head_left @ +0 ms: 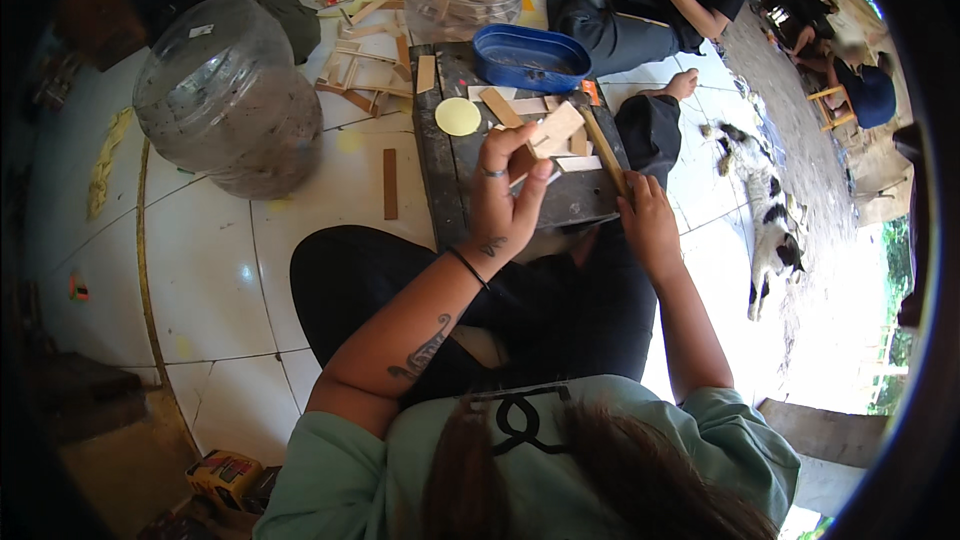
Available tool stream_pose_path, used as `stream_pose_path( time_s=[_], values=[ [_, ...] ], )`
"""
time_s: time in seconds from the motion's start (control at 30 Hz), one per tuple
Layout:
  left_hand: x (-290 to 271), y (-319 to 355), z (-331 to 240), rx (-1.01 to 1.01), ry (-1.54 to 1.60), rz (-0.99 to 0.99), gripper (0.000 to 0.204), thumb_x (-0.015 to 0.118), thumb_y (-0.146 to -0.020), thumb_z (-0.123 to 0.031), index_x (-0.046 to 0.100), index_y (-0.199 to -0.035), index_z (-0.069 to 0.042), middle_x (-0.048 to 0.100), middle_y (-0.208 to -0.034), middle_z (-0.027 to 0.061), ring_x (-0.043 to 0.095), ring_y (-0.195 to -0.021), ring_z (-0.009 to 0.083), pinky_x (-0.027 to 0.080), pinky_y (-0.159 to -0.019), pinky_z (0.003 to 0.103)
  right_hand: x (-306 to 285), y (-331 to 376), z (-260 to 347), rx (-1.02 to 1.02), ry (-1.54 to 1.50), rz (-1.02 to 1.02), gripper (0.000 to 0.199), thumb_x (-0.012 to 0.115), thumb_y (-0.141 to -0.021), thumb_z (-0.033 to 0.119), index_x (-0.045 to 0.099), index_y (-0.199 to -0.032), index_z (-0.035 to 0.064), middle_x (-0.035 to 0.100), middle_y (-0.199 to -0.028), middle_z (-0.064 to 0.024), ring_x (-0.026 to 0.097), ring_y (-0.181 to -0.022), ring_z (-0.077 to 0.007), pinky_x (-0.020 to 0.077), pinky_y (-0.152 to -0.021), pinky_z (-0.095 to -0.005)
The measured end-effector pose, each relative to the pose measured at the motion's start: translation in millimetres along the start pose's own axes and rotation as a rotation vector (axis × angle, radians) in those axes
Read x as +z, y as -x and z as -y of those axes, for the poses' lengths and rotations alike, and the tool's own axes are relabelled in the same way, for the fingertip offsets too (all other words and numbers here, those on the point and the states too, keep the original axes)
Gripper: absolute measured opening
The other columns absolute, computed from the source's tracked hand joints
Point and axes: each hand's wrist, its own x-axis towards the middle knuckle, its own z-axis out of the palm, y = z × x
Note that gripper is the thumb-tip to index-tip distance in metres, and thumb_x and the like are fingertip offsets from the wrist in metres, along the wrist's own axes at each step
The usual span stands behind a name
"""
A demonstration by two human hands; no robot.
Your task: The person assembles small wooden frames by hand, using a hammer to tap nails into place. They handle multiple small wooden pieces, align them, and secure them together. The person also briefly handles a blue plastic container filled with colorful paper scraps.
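Observation:
My left hand (508, 185) is raised over a low dark wooden table (440, 180), its thumb and fingers closed on a small pale wooden piece (556, 130). On the table's right side my right hand (650, 220) has its fingers closed around the near end of a long narrow wooden stick (603, 148). Several small flat wood pieces lie under and around the held piece, one of them a brown strip (500, 107). A round pale yellow disc (458, 117) rests left of them. At the table's far end sits a blue oval plastic tub (532, 57).
Two large clear plastic containers (230, 90) stand left and beyond the table. Wood offcuts (365, 70) are heaped between them, and a brown strip (390, 184) lies on the tiles. Another person (640, 0) sits across at the far right. A cat (765, 200) lies on the floor to the right.

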Motion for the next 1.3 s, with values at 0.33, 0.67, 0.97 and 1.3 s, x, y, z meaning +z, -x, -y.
stream_pose_path(
  time_s=[0.33,0.67,0.97,1.3],
  values=[
    [2.8,-0.6,-0.6,0.021,-0.021,-0.003,0.034,0.056,-0.092,-0.011,0.043,-0.122,-0.002,0.051,-0.104,0.0085,0.054,-0.089,0.012,0.047,-0.084,0.028,-86.3,63.7,28.2,0.019,-0.784,0.125,0.045,0.041,-0.096,0.008,0.032,-0.14,0.0042,0.055,-0.084,-0.0069,0.053,-0.061,-0.0088,0.0438,-0.054,-0.0239],
    [5.3,-3.1,-1.1,0.055,-0.063,-0.044,0.033,0.056,-0.092,-0.011,0.044,-0.122,-0.004,0.048,-0.087,0.0014,0.047,-0.076,0.0074,0.046,-0.078,0.025,-119.7,77.8,59.6,-0.17,-0.448,0.102,0.055,0.05,-0.085,-0.005,0.037,-0.138,0.001,0.056,-0.099,-0.021,0.058,-0.087,-0.0332,0.0455,-0.081,-0.0347],
    [2.7,-2.4,-0.4,0.076,-0.113,-0.038,0.034,0.055,-0.093,-0.013,0.044,-0.123,-0.004,0.05,-0.092,0.0039,0.051,-0.08,0.0088,0.047,-0.079,0.025,-113.2,72.1,62.2,-0.235,-0.444,0.003,0.052,0.05,-0.087,-0.003,0.037,-0.137,0.0003,0.056,-0.099,-0.0202,0.059,-0.085,-0.0321,0.0466,-0.079,-0.0333],
    [6.0,-5.1,3.3,0.118,-0.08,-0.082,0.034,0.054,-0.093,-0.014,0.043,-0.123,-0.003,0.042,-0.081,0.0003,0.042,-0.071,0.007,0.043,-0.07,0.021,-109.5,71.4,60.7,-0.243,-0.436,0.097,0.051,0.049,-0.087,-0.003,0.038,-0.136,-0.0012,0.057,-0.106,-0.0197,0.059,-0.088,-0.0315,0.0461,-0.083,-0.0341]
  ],
)
